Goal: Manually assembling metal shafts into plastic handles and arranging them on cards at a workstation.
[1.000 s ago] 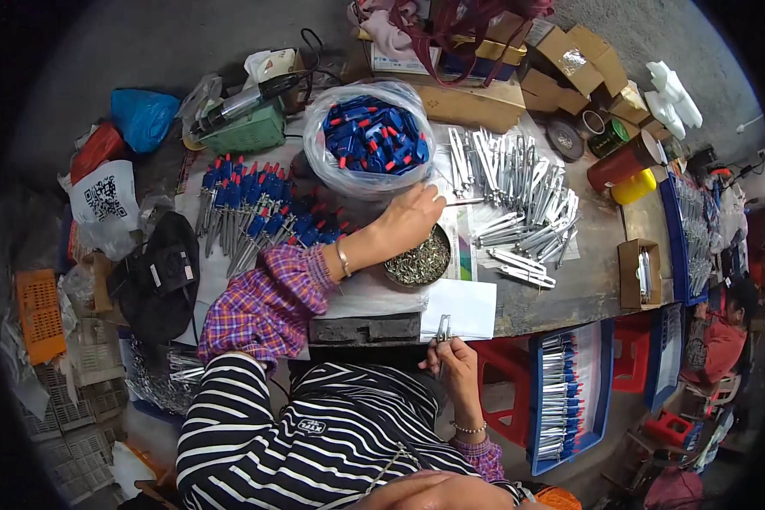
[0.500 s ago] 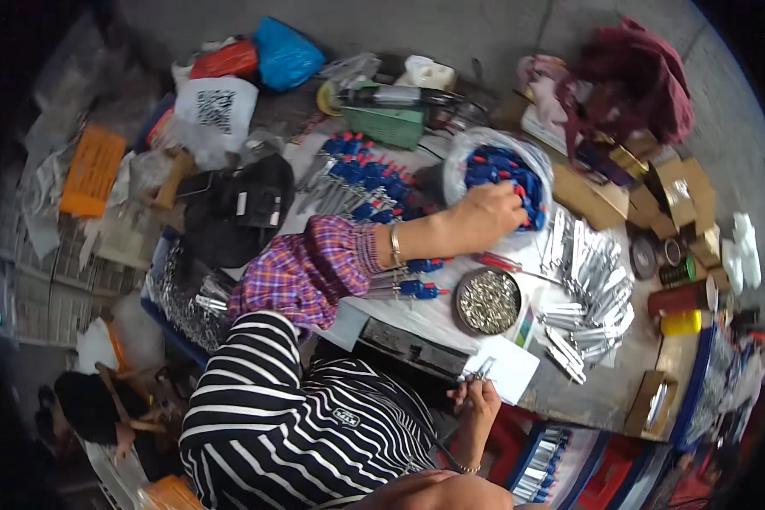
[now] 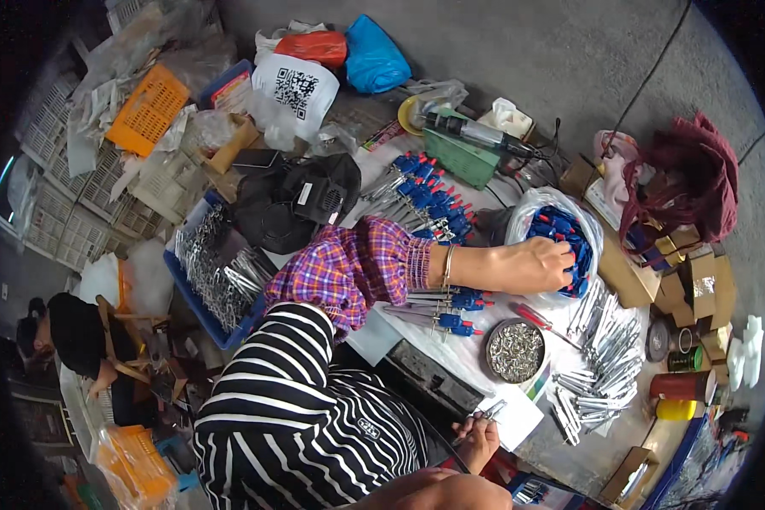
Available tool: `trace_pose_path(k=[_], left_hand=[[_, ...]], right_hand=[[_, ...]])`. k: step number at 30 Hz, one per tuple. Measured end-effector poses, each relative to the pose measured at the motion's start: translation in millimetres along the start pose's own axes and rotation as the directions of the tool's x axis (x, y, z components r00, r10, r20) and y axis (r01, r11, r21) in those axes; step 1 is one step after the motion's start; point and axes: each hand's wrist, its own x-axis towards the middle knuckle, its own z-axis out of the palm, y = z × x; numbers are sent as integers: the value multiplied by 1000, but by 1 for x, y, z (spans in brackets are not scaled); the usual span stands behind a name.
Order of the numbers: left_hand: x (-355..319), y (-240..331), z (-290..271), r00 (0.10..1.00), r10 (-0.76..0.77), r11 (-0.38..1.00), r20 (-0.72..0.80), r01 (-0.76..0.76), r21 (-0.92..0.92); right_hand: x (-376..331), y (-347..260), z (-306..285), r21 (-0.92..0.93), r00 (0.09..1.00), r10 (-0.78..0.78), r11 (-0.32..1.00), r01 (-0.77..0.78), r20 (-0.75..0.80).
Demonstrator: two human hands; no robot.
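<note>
My left hand, its arm in a checked sleeve, reaches over the table into a clear plastic bag. Its fingers curl down among blue plastic handles with red tips; what the fingertips grip is hidden. Low in the view, my right hand pinches a small thin metal piece beside a white sheet. Between the hands stands a round dish holding small metal pieces. A red-handled tool lies by the bag. Blue-handled metal tools are laid in rows beyond my left forearm.
Loose silver metal parts lie heaped right of the dish. A blue crate of metal pieces stands at left, near a black cap. Cardboard boxes and a dark red bag fill the right side. Another person sits at lower left.
The whole view has shifted, so the table sits farther right and lower. My left hand stays at the bag, its fingers lower among the handles. My right hand keeps its pinch by the sheet.
</note>
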Motion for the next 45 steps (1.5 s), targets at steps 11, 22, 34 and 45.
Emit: trace_pose_path(k=[11,22,34,45], left_hand=[[-7,22,-14,945,-325,752,-39,233,-617],[-53,98,10,866,59,4,496,496,-868],[-65,88,13,736,-7,-421,677,612,-669],[-77,88,36,710,-27,-641,704,528,-557]], right_hand=[[-1,-2,4,-16,999,-7,1000,6,-50],[-4,-6,10,60,984,-112,991,121,-141],[4,6,6,40,998,-39,998,37,41],[-1,10,25,-11,998,60,998,-60,-14]])
